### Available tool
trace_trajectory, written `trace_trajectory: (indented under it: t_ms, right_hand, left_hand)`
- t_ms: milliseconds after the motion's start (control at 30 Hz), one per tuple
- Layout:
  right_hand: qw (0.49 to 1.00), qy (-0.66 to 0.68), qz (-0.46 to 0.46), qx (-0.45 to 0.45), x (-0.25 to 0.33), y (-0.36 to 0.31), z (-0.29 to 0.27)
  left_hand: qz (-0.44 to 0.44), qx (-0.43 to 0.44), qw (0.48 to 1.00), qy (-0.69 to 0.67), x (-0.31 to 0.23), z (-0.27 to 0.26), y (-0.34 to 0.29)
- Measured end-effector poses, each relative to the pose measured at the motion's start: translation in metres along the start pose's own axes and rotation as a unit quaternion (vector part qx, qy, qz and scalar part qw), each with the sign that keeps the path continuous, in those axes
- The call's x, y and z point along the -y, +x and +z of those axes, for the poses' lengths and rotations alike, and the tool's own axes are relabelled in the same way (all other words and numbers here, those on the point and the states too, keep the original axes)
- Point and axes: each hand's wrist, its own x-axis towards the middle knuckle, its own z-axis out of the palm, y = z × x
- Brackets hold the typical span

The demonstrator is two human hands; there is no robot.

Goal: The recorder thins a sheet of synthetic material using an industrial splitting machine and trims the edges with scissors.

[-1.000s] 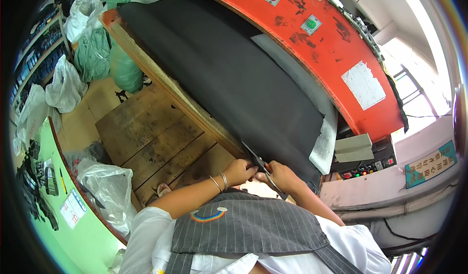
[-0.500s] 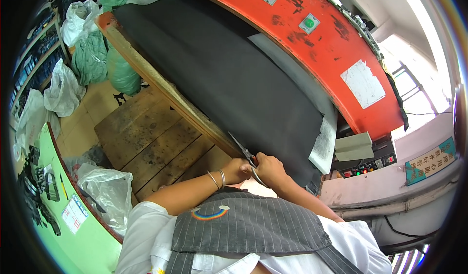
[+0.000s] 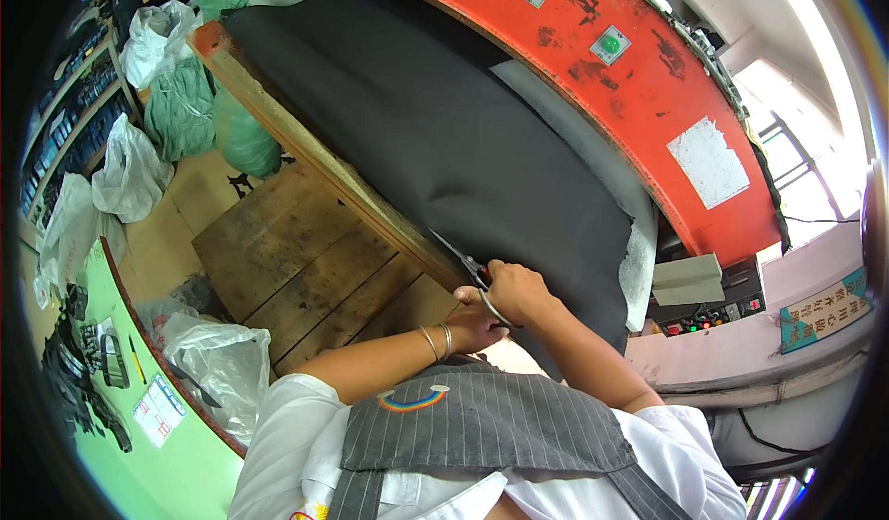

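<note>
A pair of scissors (image 3: 457, 249) with dark handles is gripped in my right hand (image 3: 520, 292). Its blades point away and to the left, over the near edge of a large black sheet (image 3: 482, 150). My left hand (image 3: 476, 324), with bangles at the wrist, is just below the scissor handles, close to my apron. Its thumb shows beside the handles; the other fingers are largely hidden, so what it holds cannot be made out. The sheet covers a long machine bed with a wooden edge (image 3: 324, 154) and has a small ripple left of centre.
A red machine beam (image 3: 630, 103) with push buttons arches over the far side. Wooden boards (image 3: 296, 251) lie left of the bed. Full plastic bags (image 3: 134, 168) stand farther left, near shelves. A green table (image 3: 194, 464) is at lower left. Pale blocks (image 3: 687, 281) sit at right.
The view has shifted slightly. The black sheet covers more of the pale board at its right end, and a ripple has formed in it. My left hand has moved lower beside the scissors.
</note>
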Motion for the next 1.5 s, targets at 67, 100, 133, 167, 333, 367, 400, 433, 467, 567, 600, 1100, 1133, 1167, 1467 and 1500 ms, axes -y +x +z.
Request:
trace_trajectory:
  t_ms: [67, 100, 133, 167, 333, 367, 400, 433, 467, 567, 600, 1100, 1133, 1167, 1467, 1500]
  right_hand:
    - [0.999, -0.009, -0.007, 0.030, 0.001, 0.004, -0.006]
    - [1.000, -0.008, -0.002, 0.029, 0.000, 0.006, -0.008]
    - [1.000, -0.018, -0.010, 0.022, -0.001, 0.009, -0.010]
    - [0.999, -0.028, -0.019, 0.015, 0.001, 0.012, -0.011]
    - [0.997, -0.013, 0.000, 0.070, 0.013, 0.015, -0.007]
    - [0.998, 0.018, -0.002, 0.065, 0.007, 0.013, -0.002]
    - [0.997, 0.048, -0.006, 0.060, 0.007, 0.012, -0.001]
    - [0.997, 0.045, -0.006, 0.062, 0.011, 0.011, -0.004]
    - [0.995, 0.050, 0.015, 0.086, 0.018, 0.007, -0.012]
    - [0.989, 0.050, 0.068, 0.123, 0.020, 0.008, -0.018]
    - [0.985, 0.041, 0.086, 0.142, 0.021, 0.009, -0.018]
    - [0.999, 0.000, 0.026, 0.045, 0.016, 0.018, 0.004]
    - [0.998, -0.021, 0.025, 0.051, 0.016, 0.016, 0.003]
    - [0.998, -0.020, 0.030, 0.050, 0.016, 0.017, 0.005]
    - [1.000, -0.001, 0.031, -0.003, 0.027, 0.029, 0.010]
    - [1.000, -0.005, 0.027, -0.008, 0.026, 0.028, 0.011]
  left_hand:
    - [-0.015, -0.025, 0.999, 0.031, 0.008, 0.006, -0.001]
    - [-0.013, -0.021, 0.999, 0.029, -0.005, -0.003, 0.001]
    - [-0.039, 0.019, 0.999, 0.029, -0.017, -0.012, 0.002]
    - [-0.066, 0.057, 0.996, 0.030, -0.027, -0.020, 0.001]
    - [-0.040, 0.056, 0.997, 0.018, -0.011, -0.015, 0.001]
    - [0.007, 0.034, 0.999, 0.039, -0.002, -0.009, 0.001]
    - [0.007, 0.032, 0.999, 0.037, 0.005, -0.004, -0.002]
    - [0.068, 0.002, 0.998, 0.012, 0.012, 0.000, -0.007]
    - [0.128, -0.028, 0.991, -0.013, 0.016, 0.000, -0.011]
    - [-0.107, 0.090, 0.984, -0.107, -0.009, -0.028, -0.025]
    - [-0.117, 0.073, 0.979, -0.147, -0.007, -0.032, -0.026]
    - [-0.117, 0.028, 0.961, -0.248, -0.010, -0.080, -0.015]
    - [-0.131, 0.056, 0.966, -0.214, -0.010, -0.082, -0.013]
    - [-0.142, 0.087, 0.970, -0.177, -0.011, -0.083, -0.012]
    - [-0.068, 0.106, 0.988, -0.086, 0.014, -0.070, -0.008]
    - [-0.060, 0.116, 0.988, -0.083, 0.008, -0.074, -0.008]
